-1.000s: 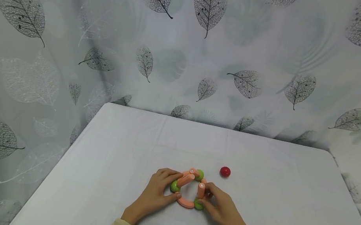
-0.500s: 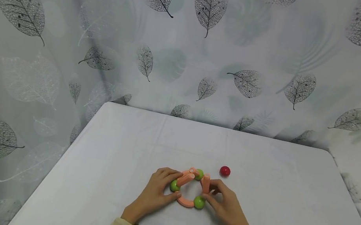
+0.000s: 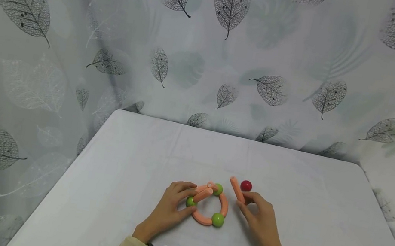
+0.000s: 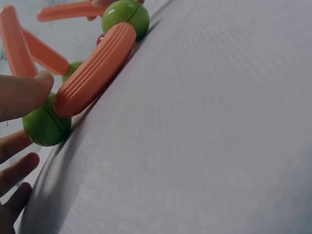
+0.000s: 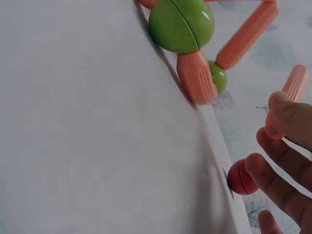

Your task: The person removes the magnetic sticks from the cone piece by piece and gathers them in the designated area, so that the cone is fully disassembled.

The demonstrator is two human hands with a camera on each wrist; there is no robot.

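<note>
Looking at a screened-off tabletop corner here, whether in a home or a lab hard to tell! Closed in by leaf-print sheeting, fitted with a smooth white table.

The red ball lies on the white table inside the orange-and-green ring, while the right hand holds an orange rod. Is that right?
No: the head view shows the red ball outside the ring. It lies on the white table, while the right hand holds an orange rod.
</note>
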